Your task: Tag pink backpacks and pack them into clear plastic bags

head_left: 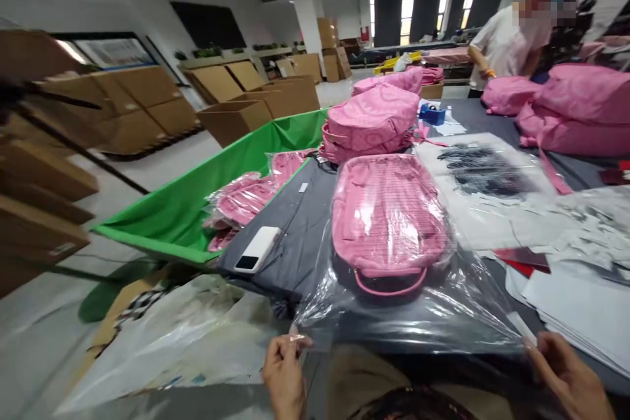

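Roughly centred beyond left hand (285,374) and right hand (568,371), fingertips of both pinching near edge of clear plastic bag (413,331), pink backpack (391,216) lies inside on dark table (302,230), long axis running away from the fingers, left hand slightly nearer.

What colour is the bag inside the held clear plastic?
The bag is pink, seen best in the head view.
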`<action>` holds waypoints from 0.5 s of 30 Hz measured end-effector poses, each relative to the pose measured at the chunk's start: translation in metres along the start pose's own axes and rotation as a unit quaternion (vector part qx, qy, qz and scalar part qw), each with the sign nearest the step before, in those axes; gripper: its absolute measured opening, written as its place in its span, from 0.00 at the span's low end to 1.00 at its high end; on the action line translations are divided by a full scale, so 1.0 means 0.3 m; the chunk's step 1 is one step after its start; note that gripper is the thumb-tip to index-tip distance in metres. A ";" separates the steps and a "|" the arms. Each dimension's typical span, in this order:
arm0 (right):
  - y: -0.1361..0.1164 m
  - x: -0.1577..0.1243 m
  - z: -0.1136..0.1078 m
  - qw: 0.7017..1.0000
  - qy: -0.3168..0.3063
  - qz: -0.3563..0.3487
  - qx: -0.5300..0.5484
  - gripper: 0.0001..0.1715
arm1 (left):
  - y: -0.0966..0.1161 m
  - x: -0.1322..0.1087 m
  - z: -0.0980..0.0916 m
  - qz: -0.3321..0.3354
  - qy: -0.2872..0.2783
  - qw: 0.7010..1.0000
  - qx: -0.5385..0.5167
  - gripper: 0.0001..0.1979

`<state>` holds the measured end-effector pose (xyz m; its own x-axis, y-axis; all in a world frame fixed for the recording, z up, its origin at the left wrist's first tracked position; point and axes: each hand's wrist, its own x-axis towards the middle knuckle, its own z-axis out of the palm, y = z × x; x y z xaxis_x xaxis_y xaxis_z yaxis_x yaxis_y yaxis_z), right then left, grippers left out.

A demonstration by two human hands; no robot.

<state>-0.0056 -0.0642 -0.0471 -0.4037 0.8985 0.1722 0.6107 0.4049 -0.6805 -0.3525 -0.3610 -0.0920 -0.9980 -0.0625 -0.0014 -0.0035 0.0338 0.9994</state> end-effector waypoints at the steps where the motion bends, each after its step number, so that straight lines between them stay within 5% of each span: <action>1: -0.013 -0.008 -0.008 1.000 -0.005 -0.003 -0.002 0.30 | -0.010 0.008 -0.010 -0.037 -0.026 0.999 0.003 0.31; 5: 0.025 -0.043 -0.048 0.999 -0.034 -0.007 -0.001 0.31 | -0.051 0.062 -0.116 -0.130 -0.204 0.967 0.077 0.29; 9: 0.019 0.003 -0.113 0.988 -0.036 0.138 0.067 0.30 | -0.023 0.160 -0.186 -0.137 -0.187 0.971 0.059 0.32; 12: -0.073 0.109 -0.108 0.976 -0.090 0.194 0.048 0.34 | 0.040 0.206 -0.113 -0.121 -0.211 0.966 0.081 0.36; 15: -0.124 0.185 -0.046 0.979 -0.157 0.120 -0.050 0.33 | 0.093 0.184 -0.004 -0.064 -0.281 0.946 0.147 0.33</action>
<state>-0.0412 -0.0269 -0.0023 -0.4192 0.8803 -0.2222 0.7714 0.2162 -0.5985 -0.4077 -0.3647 -0.0642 -0.8634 0.4529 -0.2223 -0.0616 0.3427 0.9374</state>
